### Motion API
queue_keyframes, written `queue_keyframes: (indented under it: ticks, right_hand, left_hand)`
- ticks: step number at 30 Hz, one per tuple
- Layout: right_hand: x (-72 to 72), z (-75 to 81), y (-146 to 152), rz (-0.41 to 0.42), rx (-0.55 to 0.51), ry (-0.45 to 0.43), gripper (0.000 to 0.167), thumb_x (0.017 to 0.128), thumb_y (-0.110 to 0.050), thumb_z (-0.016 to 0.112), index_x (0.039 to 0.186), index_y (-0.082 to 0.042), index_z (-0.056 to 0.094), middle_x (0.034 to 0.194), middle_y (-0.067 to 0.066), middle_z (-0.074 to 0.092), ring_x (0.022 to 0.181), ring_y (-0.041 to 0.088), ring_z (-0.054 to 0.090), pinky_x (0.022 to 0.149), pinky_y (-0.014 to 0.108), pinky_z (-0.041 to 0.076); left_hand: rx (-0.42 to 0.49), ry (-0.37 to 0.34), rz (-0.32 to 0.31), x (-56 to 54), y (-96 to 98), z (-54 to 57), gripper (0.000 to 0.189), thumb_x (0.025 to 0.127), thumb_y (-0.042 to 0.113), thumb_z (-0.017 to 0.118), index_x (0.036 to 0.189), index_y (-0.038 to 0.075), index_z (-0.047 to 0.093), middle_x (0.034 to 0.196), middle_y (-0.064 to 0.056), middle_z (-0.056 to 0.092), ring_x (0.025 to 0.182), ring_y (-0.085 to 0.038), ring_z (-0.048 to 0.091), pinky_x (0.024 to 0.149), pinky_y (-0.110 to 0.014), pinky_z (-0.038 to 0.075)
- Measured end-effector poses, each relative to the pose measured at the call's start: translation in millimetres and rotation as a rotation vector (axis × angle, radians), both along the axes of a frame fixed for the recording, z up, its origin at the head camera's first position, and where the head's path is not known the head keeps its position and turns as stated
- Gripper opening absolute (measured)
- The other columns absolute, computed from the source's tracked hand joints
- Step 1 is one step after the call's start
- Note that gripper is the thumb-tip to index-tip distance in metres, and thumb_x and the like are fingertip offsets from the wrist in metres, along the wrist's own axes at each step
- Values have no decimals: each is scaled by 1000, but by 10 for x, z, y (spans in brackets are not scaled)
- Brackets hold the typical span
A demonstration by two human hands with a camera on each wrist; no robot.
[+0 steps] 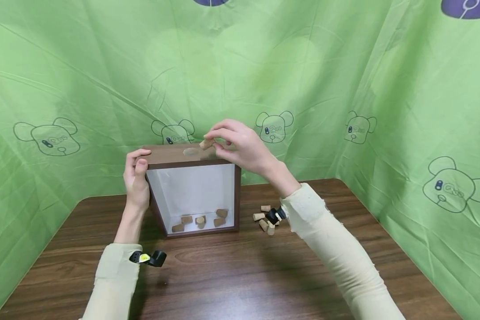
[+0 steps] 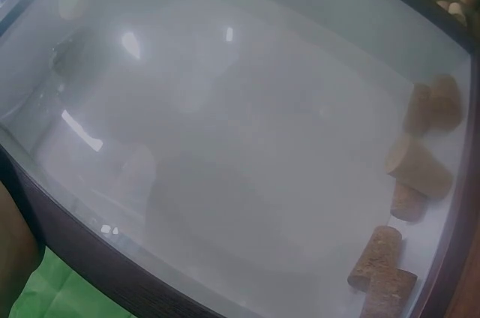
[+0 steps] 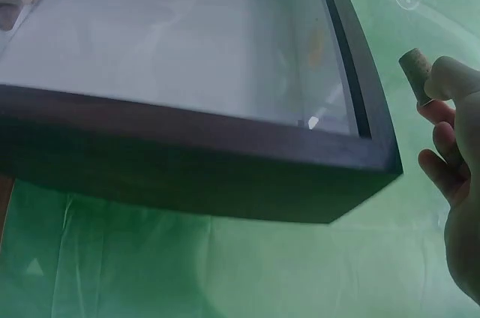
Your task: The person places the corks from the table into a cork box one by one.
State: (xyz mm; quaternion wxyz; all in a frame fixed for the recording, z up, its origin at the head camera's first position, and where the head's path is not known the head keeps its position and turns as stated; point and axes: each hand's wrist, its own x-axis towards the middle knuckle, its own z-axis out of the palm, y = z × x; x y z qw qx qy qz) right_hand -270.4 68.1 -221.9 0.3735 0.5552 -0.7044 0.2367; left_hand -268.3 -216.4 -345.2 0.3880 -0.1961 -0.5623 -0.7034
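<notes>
A shadow box point(image 1: 164, 158) with a dark wooden frame, white back and clear front stands upright on the table. Its top has a pale oval opening point(image 1: 191, 151). My left hand point(image 1: 137, 180) grips the box at its upper left corner, thumb at the front edge. Between thumb and fingers, my right hand point(image 1: 244, 144) pinches a tapered cork stopper point(image 1: 206, 143) just above the box top, right of the opening. The right wrist view shows this cork point(image 3: 414, 74) beyond the box edge. Several corks point(image 2: 420, 172) lie inside along the box bottom.
A loose pile of corks point(image 1: 263, 225) lies on the brown wooden table point(image 1: 224, 275) right of the box, partly hidden by the black right wrist strap point(image 1: 275, 215). A green curtain point(image 1: 324, 66) with bear outlines surrounds the table's back and sides.
</notes>
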Motion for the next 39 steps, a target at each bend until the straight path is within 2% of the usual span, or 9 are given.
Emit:
queue_keyframes:
  ticks: [5, 9, 13, 17, 28, 34, 39]
  right_hand:
    - [19, 27, -135, -48, 53, -33, 24, 88, -1, 66, 110, -6, 72, 110, 7, 70, 105, 19, 63, 96, 25, 47]
    - [27, 36, -226, -136, 120, -71, 24, 89, -6, 66, 112, -10, 72, 112, 2, 69, 108, 16, 61, 99, 25, 45]
    - [40, 44, -290, -238, 212, -135, 24, 92, -11, 65, 115, -14, 72, 114, -1, 69, 109, 16, 59, 99, 27, 44]
    - [55, 53, -333, -287, 254, -190, 24, 94, -14, 65, 117, -16, 71, 116, -2, 69, 110, 16, 59, 99, 30, 44]
    - [55, 40, -428, -247, 219, -181, 26, 95, -13, 64, 120, -15, 70, 117, 0, 69, 107, 15, 60, 98, 29, 43]
    - [93, 51, -405, -232, 204, -248, 28, 95, -15, 64, 123, -15, 68, 120, 0, 67, 112, 15, 58, 102, 28, 43]
    - [102, 51, -384, -218, 188, -310, 25, 96, -13, 64, 120, -13, 69, 116, 0, 68, 103, 12, 61, 95, 23, 46]
  left_hand:
    - [8, 3, -11, 7, 6, 1, 28, 96, 32, 60, 114, 12, 65, 124, -2, 57, 119, -17, 47, 102, -27, 28]
    - [8, 3, -8, 12, 5, 9, 28, 96, 31, 60, 114, 11, 65, 124, -2, 58, 117, -16, 48, 100, -26, 29]
    - [8, 6, -12, 1, 6, 6, 27, 96, 31, 60, 114, 11, 65, 124, -2, 58, 115, -16, 49, 100, -26, 30]
    - [9, 12, -19, -10, 3, 4, 28, 96, 31, 60, 114, 10, 65, 124, -3, 58, 115, -16, 49, 100, -26, 30]
    - [11, 10, -17, 20, 19, 21, 28, 95, 32, 61, 114, 11, 65, 122, -1, 59, 116, -16, 48, 99, -25, 30]
    - [15, 8, -19, 29, 21, 25, 29, 95, 33, 62, 114, 11, 65, 124, -5, 58, 113, -15, 48, 98, -25, 30]
    - [14, 4, -13, 23, 16, 22, 31, 95, 34, 62, 114, 11, 65, 126, -8, 56, 112, -15, 47, 98, -26, 29]
